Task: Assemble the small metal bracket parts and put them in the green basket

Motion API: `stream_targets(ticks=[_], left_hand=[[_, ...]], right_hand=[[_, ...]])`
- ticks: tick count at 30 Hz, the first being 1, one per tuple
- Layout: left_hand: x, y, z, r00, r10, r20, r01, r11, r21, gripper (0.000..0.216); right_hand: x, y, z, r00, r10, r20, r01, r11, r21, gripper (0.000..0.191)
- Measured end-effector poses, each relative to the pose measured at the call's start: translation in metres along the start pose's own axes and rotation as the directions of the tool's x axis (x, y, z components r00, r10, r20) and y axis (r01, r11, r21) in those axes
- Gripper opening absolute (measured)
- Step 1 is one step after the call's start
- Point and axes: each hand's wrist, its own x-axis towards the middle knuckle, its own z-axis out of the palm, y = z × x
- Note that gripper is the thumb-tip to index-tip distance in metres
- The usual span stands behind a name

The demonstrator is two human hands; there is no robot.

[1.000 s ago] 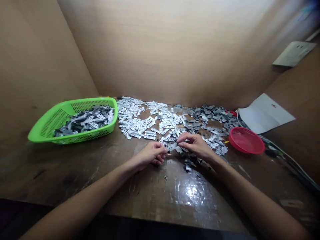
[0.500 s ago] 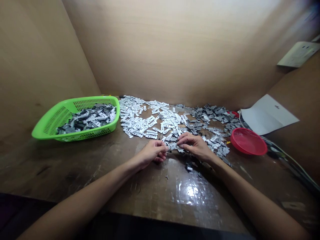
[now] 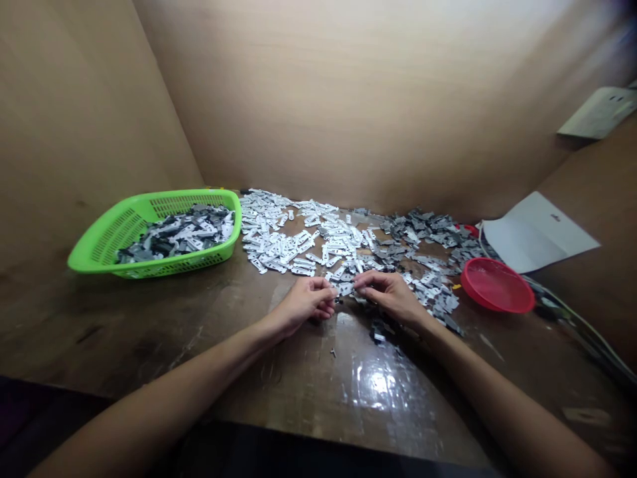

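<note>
Both the left hand [image 3: 301, 307] and the right hand [image 3: 393, 297] are bare, I see, with slim fingers [image 3: 369, 277] and narrow, unadorned wrists [image 3: 275, 324]. The left forearm [image 3: 192, 382] and right forearm [image 3: 490, 388] are uncovered too, slender and smooth, tapering toward the hands. Finer detail is too small for me.

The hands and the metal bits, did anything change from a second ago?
Not much. The green basket and red bowl sit slightly further right in the picture, but the whole view slid that way, so the camera probably turned. The left hand and right hand stay close together at the metal pieces; I see nothing taken hold of or let go.
</note>
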Motion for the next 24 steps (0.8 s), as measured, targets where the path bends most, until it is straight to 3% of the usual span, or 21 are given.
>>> stream_targets(ticks=[5,12,17,24], left_hand=[[0.003,-0.005,-0.004,1.000,0.000,0.028,-0.001,0.999,0.035,0.025],[0.002,-0.003,-0.004,0.999,-0.027,0.025,0.025,0.997,0.070,0.026],[0.002,-0.001,-0.005,0.999,-0.028,0.040,0.023,0.993,0.119,0.026],[0.000,-0.003,-0.003,0.994,-0.033,0.107,0.013,0.983,0.181,0.027]], right_hand=[[-0.001,0.003,0.003,0.995,0.101,0.000,-0.100,0.993,0.063,0.019],[0.000,-0.002,-0.001,0.996,0.087,-0.007,-0.083,0.972,0.222,0.022],[-0.001,-0.008,-0.003,0.975,0.216,-0.045,-0.199,0.950,0.241,0.030],[-0.003,-0.010,0.000,0.947,0.309,0.089,-0.321,0.926,0.201,0.035]])
